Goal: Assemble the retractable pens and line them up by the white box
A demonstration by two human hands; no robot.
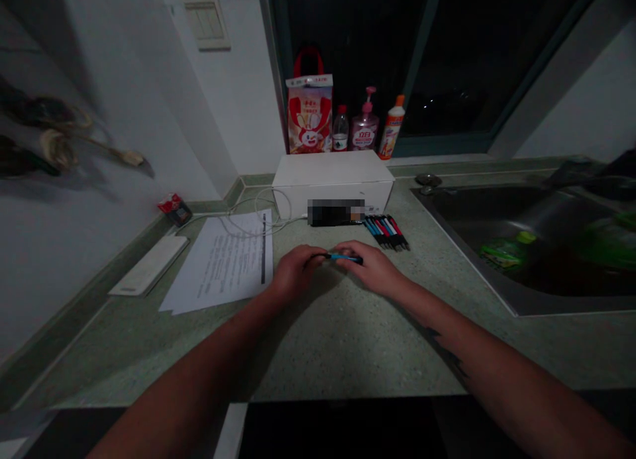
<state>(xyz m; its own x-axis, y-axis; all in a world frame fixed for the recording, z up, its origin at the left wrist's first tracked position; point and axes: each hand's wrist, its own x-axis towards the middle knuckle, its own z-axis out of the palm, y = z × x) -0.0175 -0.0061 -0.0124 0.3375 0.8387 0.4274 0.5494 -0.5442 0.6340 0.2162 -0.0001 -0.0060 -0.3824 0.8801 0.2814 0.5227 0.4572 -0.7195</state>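
A blue pen with dark ends (342, 256) lies level between my two hands, just above the counter. My left hand (299, 268) pinches its dark left end. Around its right part the fingers of my right hand (370, 265) are closed. Just beyond my right hand, a row of pens (386, 232) in blue, red, white and black lies side by side on the counter. Behind my hands a dark phone-like device (334, 215), partly blurred out, leans at the front of a white box (332, 171), with a white cable running to it.
Printed sheets (226, 263) and a white power strip (149, 267) lie to the left on the speckled counter (342, 346). A steel sink (477, 260) is set in at the right. Bottles (364, 129) and a red bag (310, 118) stand behind the box.
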